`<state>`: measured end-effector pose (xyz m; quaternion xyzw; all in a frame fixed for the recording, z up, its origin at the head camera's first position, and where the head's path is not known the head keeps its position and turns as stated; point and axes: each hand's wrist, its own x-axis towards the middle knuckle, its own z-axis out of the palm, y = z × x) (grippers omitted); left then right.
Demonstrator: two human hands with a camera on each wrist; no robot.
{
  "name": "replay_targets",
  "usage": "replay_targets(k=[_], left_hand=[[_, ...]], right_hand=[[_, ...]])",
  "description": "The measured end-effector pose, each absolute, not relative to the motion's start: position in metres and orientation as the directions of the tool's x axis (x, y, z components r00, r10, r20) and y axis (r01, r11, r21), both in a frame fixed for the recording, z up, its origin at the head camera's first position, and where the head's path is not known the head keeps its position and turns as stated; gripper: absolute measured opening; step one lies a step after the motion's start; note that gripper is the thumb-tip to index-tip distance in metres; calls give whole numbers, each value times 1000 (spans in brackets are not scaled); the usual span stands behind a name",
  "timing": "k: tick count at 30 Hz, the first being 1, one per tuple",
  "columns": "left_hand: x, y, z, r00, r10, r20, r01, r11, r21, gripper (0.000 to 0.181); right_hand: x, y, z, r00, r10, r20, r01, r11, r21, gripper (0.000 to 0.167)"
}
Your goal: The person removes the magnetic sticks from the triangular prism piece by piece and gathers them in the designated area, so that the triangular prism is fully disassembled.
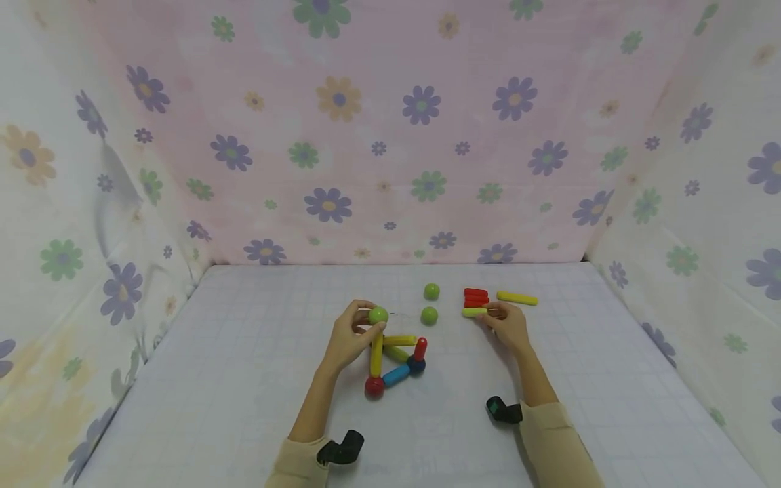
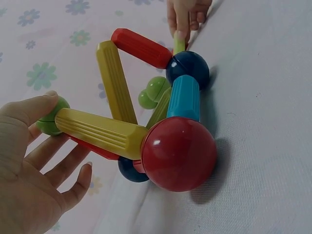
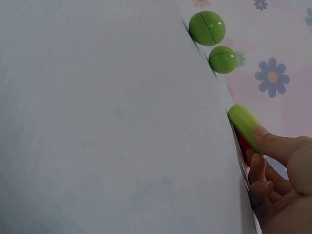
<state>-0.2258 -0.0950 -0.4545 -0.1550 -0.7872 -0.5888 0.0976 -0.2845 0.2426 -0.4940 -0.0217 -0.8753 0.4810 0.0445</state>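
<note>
Hands (image 1: 348, 339) (image 1: 511, 327) pinching green ball (image 1: 378, 315), lime rod (image 1: 472, 312), second navy ball (image 2: 130, 171) from left wrist only

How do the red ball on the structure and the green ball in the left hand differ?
Colour: the red ball is deep red, while the green ball is bright green.
Position: the red ball sits down at the table; the green ball is raised above it.
Contact: the left hand pinches the green ball, but no hand touches the red ball.
Shared: both are round and meet the same yellow rod, at opposite ends.
</note>
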Motion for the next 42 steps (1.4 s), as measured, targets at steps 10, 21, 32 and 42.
replay_targets(k=[10,21,32,42], left_hand=[[-217,-90,-437,-941,122,316,337,260,905,33],[-211,-90,-427,-941,128,312,336,258,906,32],[-226,-92,-458,-949,77,305,315,230,921,34],[-222,-90,-461,-960,53,276,281,228,932,42]], right_hand=[[-287,238,-493,-986,165,6,87,546,-833,36],[-280,234,-492,-969,245,24,92,452,-887,45],[-263,187,-471,-994,-6,105,-100,347,-933,44],[-231,120,-409,-928,-267,260,-338,307,-890,36]])
